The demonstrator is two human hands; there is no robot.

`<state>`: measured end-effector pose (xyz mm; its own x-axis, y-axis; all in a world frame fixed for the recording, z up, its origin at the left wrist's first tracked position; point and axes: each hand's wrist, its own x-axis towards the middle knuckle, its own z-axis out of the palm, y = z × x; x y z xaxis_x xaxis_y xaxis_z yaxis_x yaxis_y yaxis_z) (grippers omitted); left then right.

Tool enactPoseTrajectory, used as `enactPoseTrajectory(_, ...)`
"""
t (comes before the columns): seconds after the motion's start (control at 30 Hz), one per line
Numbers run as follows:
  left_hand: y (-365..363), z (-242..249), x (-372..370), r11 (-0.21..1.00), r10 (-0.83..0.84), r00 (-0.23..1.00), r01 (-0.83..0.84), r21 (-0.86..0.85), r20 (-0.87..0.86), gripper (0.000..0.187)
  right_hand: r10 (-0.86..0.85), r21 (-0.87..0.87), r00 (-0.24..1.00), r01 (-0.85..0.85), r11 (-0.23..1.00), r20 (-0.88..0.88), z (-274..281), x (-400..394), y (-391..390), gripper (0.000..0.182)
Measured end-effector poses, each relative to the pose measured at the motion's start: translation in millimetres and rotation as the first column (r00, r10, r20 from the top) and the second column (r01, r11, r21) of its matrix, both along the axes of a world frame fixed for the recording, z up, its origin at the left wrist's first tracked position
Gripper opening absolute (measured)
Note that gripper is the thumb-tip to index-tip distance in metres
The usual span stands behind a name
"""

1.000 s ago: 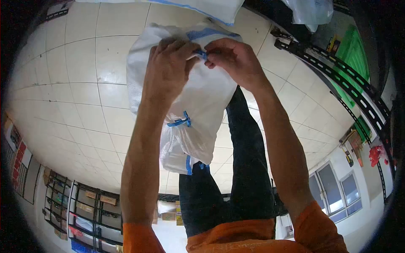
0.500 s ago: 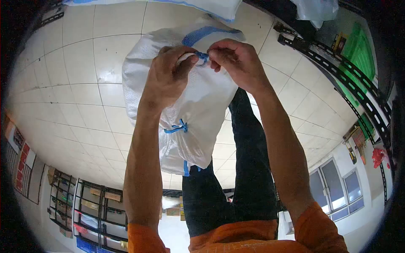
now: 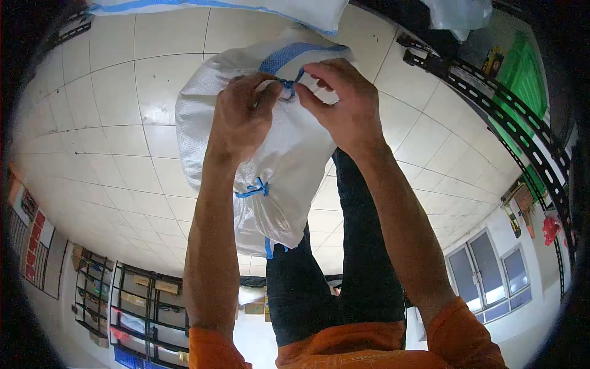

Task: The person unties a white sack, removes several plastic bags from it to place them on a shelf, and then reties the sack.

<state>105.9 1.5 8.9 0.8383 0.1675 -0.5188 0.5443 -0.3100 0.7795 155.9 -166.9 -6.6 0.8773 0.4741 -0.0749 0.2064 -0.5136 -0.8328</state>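
Note:
A bulky white woven sack (image 3: 289, 147) with blue stripes lies in front of me, against my legs. At its upper part, a blue tie string (image 3: 287, 86) is knotted around a gathered bit of the sack. My left hand (image 3: 246, 114) pinches at the left side of this knot with thumb and curled fingers. From the other side, my right hand (image 3: 347, 104) has its thumb at the knot and its index finger at a raised strand of the string; its other fingers are curled. Lower on the sack, a second blue tie (image 3: 258, 187) cinches another gathered spot.
Another white sack with a blue edge (image 3: 227, 6) lies at the top. Black slotted metal rails (image 3: 491, 92) and a green plastic wrap (image 3: 522, 86) are on the right. Black shelving with boxes (image 3: 147, 301) stands lower left. Pale tiles (image 3: 110, 104) cover the floor.
My right hand has shifted slightly down, its thumb and index finger now farther apart with a blue strand raised between them. My left hand stays at the knot.

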Motion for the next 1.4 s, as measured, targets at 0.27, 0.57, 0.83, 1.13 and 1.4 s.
enactPoseTrajectory(0.27, 4, 1, 4, 0.994, 0.005, 0.997, -0.013, -0.107, -0.073, 0.027, -0.081, -0.169, 0.996, 0.084, 0.982, 0.023, -12, -12, 4, 0.023)
enactPoseTrajectory(0.57, 20, -23, 16, 0.989, -0.081, 0.997, 0.082, -0.125, 0.018, 0.033, 0.148, -0.165, 0.912, -0.225, 0.960, -0.382, 36, -125, 28, 0.040)
enactPoseTrajectory(0.83, 9, 28, -44, 0.942, 0.098, 0.922, -0.207, 0.264, 0.375, 0.019, 0.052, 0.035, 0.747, -0.038, 0.999, -0.662, 37, -118, 4, 0.021)
enactPoseTrajectory(1.13, -5, 48, -125, 0.934, -0.047, 0.992, 0.004, 0.358, 0.114, 0.026, 0.115, 0.064, 0.660, -0.101, 0.993, -0.743, 39, -111, -15, 0.019)
enactPoseTrajectory(1.4, -58, 53, -140, 0.892, 0.304, 0.948, -0.317, 0.321, 0.091, 0.019, 0.071, 0.082, 0.574, -0.007, 0.997, -0.816, 35, -109, -20, 0.019)
